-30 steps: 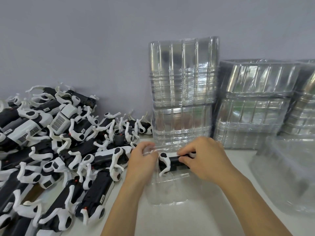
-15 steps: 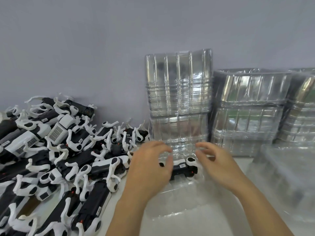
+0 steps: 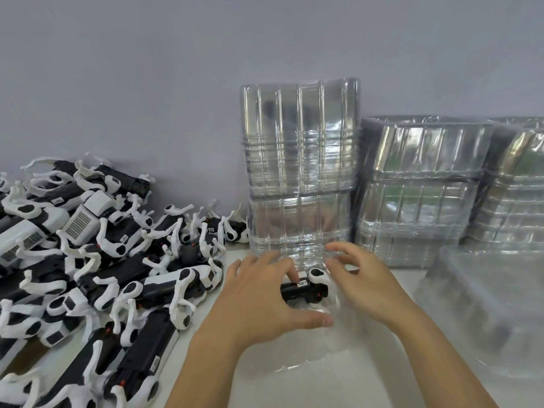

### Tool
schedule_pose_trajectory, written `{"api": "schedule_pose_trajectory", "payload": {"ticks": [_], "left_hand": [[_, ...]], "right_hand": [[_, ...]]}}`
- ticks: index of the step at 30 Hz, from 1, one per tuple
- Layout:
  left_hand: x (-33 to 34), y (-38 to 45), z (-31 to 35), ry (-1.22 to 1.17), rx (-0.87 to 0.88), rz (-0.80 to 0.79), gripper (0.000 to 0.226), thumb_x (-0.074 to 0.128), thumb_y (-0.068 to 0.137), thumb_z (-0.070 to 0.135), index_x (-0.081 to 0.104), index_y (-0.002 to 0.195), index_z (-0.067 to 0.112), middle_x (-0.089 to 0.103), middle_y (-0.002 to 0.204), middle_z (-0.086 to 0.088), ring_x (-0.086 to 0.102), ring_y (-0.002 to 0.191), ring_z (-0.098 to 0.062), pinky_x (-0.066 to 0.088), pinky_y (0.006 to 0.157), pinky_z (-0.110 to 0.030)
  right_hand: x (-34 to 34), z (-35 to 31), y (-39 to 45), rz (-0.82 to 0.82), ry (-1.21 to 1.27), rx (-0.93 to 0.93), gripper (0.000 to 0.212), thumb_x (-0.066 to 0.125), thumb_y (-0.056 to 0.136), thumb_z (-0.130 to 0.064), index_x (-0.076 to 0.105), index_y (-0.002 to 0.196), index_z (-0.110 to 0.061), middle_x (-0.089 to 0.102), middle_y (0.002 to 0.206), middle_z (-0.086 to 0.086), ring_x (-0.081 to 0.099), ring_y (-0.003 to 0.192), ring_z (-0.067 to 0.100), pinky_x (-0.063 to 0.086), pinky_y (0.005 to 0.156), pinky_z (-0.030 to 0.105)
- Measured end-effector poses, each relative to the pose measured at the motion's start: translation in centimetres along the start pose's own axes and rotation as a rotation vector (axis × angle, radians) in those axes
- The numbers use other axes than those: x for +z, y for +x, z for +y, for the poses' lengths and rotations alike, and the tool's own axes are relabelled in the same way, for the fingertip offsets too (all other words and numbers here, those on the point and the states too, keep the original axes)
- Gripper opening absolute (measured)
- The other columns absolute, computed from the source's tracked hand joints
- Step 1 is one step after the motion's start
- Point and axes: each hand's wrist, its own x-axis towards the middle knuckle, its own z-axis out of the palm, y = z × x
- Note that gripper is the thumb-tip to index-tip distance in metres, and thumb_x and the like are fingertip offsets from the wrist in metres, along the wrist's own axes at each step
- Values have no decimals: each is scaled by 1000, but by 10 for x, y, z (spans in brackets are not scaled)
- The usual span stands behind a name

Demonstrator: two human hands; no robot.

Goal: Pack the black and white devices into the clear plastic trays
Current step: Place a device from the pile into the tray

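We take the device as the reference landmark. It lies on its side in the clear tray on the white table, black body with a white end cap facing right.

Left hand: positioned directly left of the device and over its left end. The fingers are spread and only lightly bent. The fingertips reach the top of the device beside its small label; we cannot tell whether they press on it. The thumb extends below the device. This grip is apart and clamps nothing.

Right hand: positioned directly right of the device, just beside the white end cap. Its fingers are loosely curved toward the device, and it holds nothing. The hand is motion-blurred, so contact with the tray wall cannot be confirmed.

Behind the device, a tall stack of trays stands against the grey wall. Further stacks stand to the right of the device. A blurred clear tray lies at far right. To the left of the device, a pile of devices covers the table.
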Motion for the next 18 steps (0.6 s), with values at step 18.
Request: {"api": "schedule_pose_trajectory", "payload": {"ticks": [18], "left_hand": [[1, -3, 4, 33, 13, 25, 72, 66, 56, 80, 44, 118, 48, 37, 127, 17, 33, 122, -16, 10, 113, -43]], "right_hand": [[-4, -11, 0, 10, 56, 13, 22, 61, 95, -41, 66, 116, -46, 67, 105, -24, 60, 97, -8, 44, 75, 18]]}}
